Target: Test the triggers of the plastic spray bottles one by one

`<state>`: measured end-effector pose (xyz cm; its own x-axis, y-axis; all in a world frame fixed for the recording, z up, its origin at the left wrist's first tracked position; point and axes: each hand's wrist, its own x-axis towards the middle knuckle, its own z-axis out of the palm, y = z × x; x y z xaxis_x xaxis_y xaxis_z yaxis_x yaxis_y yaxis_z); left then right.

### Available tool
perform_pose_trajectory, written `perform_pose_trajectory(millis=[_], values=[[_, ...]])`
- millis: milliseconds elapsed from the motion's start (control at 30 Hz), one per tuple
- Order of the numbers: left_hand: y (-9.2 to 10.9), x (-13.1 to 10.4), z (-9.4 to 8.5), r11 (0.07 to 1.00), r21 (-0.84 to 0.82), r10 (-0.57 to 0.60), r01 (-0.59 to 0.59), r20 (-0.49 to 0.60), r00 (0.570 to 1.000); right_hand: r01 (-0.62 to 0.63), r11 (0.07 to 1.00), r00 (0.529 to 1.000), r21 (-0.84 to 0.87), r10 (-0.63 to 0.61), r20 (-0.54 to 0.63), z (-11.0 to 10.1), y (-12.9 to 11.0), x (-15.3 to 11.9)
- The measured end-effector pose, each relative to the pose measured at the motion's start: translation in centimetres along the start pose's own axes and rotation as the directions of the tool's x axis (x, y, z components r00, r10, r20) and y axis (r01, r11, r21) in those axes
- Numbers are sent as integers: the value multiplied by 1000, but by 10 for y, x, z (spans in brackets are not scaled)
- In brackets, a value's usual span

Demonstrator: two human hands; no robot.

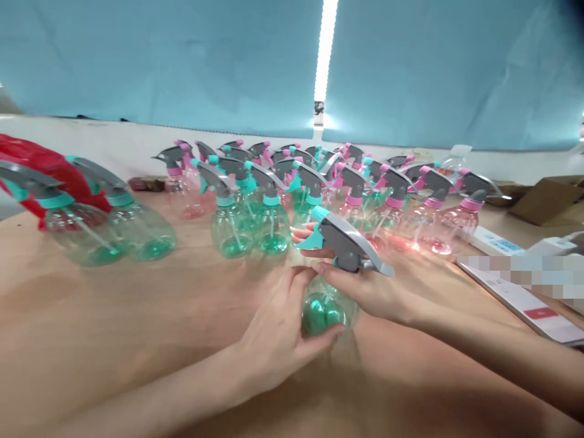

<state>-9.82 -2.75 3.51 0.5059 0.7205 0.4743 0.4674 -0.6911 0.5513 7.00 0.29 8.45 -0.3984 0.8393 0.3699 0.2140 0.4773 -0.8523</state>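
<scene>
A green spray bottle (pixel 325 307) with a grey and teal trigger head is held tilted in front of me, near the middle of the view. My left hand (pixel 278 328) wraps round its clear green body, thumb along the lower side. At the neck, just under the grey head, my right hand (pixel 365 289) grips the same bottle, with some fingers showing behind the teal trigger. Directly behind stand two green bottles, one of them a teal-collared bottle (pixel 272 228), upright on the wooden table (pixel 182 328).
Several green and pink spray bottles, among them a pink bottle (pixel 456 222), stand in rows at the back. Two green bottles (pixel 146 228) and a red bag (pixel 50 164) are at the left. A white and red box (pixel 524 301) and a cardboard box (pixel 550 198) lie right.
</scene>
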Motion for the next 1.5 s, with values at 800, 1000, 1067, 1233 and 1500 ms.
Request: perform_pose_trajectory(millis=[800, 1000, 1067, 1233, 1500], values=[[-57, -97, -137, 708, 577, -219, 407, -367, 904, 458, 792, 884, -403, -359, 300, 82, -56, 106], [-83, -75, -162, 581, 700, -232, 416, -347, 909, 309, 436, 915, -845, -378, 139, 82, -53, 153], [-89, -67, -167, 544, 734, -228, 406, -336, 914, 253, 359, 940, -899, -312, 140, 88, -51, 166], [-101, -51, -175, 498, 780, -222, 380, -309, 925, 202, 332, 969, -921, -207, 137, 97, -48, 183], [-109, -30, -177, 417, 836, -211, 357, -293, 933, 185, 383, 980, -905, -137, 142, 96, -38, 188]])
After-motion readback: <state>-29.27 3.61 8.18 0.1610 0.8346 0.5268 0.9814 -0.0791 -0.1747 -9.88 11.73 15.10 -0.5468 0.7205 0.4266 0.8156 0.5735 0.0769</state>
